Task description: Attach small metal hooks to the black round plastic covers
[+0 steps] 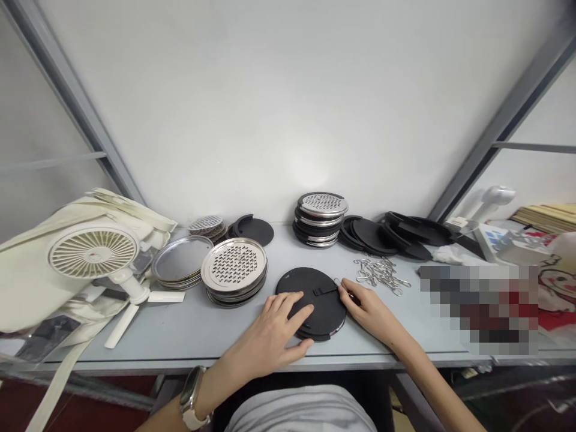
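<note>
A round black plastic disc (321, 309) lies on the table in front of me, with a sliver of shiny metal showing at its lower right edge. My left hand (283, 327) rests over its left side, fingers spread across the surface. At the disc's right edge, my right hand (362, 303) pinches a small wire clip (337, 282), most of it hidden by the fingers. Further right lies a loose heap of metal wire clips (381, 273). Left of the disc stands a stack of perforated metal grater plates (234, 267).
Plain metal discs (182, 258) and a white fan (94, 252) stand on the left. Behind are a stack of black-rimmed grater plates (321, 207) and several black plastic discs (373, 234). A beige bag (36, 270) lies far left; yellowish boards (549, 216) are far right.
</note>
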`<state>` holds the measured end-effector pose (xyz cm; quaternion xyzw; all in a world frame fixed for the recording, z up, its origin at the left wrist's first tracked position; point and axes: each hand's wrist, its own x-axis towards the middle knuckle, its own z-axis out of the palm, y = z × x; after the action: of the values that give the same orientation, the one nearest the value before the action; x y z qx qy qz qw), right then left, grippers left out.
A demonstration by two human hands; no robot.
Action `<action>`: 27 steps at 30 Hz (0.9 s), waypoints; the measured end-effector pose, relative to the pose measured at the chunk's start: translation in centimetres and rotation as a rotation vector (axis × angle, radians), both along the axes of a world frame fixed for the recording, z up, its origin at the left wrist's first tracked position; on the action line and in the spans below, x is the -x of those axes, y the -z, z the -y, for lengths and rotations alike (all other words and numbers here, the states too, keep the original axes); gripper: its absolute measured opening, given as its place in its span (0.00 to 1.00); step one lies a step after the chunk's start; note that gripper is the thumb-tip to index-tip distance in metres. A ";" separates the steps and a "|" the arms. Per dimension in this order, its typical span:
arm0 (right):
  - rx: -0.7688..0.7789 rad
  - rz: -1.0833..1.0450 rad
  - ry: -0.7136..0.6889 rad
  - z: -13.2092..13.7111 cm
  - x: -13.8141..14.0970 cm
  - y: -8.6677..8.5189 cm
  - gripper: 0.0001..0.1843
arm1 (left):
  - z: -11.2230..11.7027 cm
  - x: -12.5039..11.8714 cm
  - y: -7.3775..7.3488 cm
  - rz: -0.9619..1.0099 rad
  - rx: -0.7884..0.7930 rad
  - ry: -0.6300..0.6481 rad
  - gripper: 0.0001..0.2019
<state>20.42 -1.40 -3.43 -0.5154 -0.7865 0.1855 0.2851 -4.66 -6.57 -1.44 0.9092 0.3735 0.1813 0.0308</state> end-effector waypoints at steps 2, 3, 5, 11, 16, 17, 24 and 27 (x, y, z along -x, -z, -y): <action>0.001 0.000 0.003 0.1 0.0 -0.1 0.16 | 0.0 0.0 0.0 0.001 0.000 0.003 0.25; 0.001 0.002 0.003 0.1 0.0 -0.1 0.16 | 0.0 0.0 0.0 0.003 -0.001 0.005 0.25; 0.003 0.006 0.001 0.2 0.1 -0.1 0.16 | 0.0 0.0 0.0 0.009 -0.007 0.007 0.25; -0.003 0.007 0.002 0.0 0.0 0.0 0.16 | 0.0 0.0 -0.1 0.004 -0.002 0.006 0.25; -0.009 0.003 0.008 0.2 0.1 -0.2 0.16 | 0.0 -0.1 -0.1 0.009 -0.003 0.010 0.25; -0.009 0.001 0.005 0.2 0.1 -0.3 0.16 | 0.0 -0.1 -0.1 0.010 -0.006 0.009 0.25; -0.034 -0.003 0.008 0.2 0.1 -0.3 0.16 | 0.0 -0.1 -0.1 0.028 -0.030 0.012 0.25; -0.038 0.005 0.010 0.2 0.1 -0.2 0.15 | 0.0 0.0 -0.1 0.022 -0.020 0.007 0.25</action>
<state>20.37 -1.61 -3.21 -0.5145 -0.7879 0.1679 0.2937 -4.61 -6.53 -1.36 0.9088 0.3680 0.1949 0.0264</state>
